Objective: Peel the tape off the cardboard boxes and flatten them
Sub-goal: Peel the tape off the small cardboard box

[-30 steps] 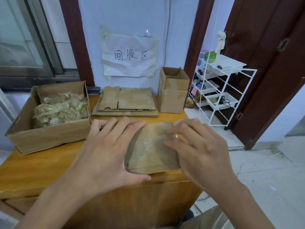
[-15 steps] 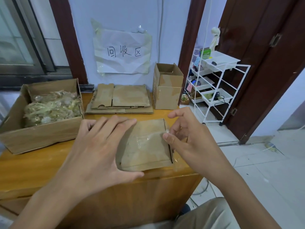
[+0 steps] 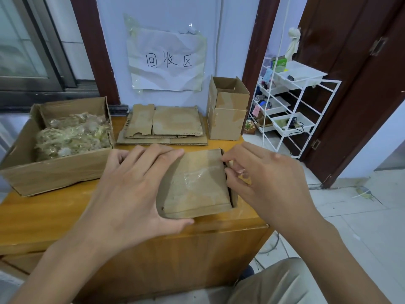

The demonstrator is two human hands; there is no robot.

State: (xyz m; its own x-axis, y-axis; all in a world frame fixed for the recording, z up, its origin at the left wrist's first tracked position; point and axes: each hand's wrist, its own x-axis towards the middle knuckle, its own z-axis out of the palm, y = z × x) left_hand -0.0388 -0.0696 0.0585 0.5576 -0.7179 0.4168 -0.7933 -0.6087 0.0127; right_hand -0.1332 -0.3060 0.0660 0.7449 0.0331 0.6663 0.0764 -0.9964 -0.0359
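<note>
Small cardboard box [image 3: 195,185]: centre of frame, lying on wooden worktop [image 3: 54,213] near its front edge; clear tape [image 3: 192,176] across top face, crinkled. Left hand [image 3: 135,189]: grip spread flat, fingers over box's left side, thumb along its near edge. Right hand [image 3: 263,181]: fingertips pressed together at box's right edge; whether tape is pinched, cannot tell. Flattened cardboard stack [image 3: 164,126]: upper centre. Upright open box [image 3: 228,108]: right of stack. Large open box [image 3: 57,145] with tape scraps: left of frame.

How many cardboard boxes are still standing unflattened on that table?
3: big box of scraps at left, small open box at the back, box under both hands. The flattened stack isn't counted.
</note>
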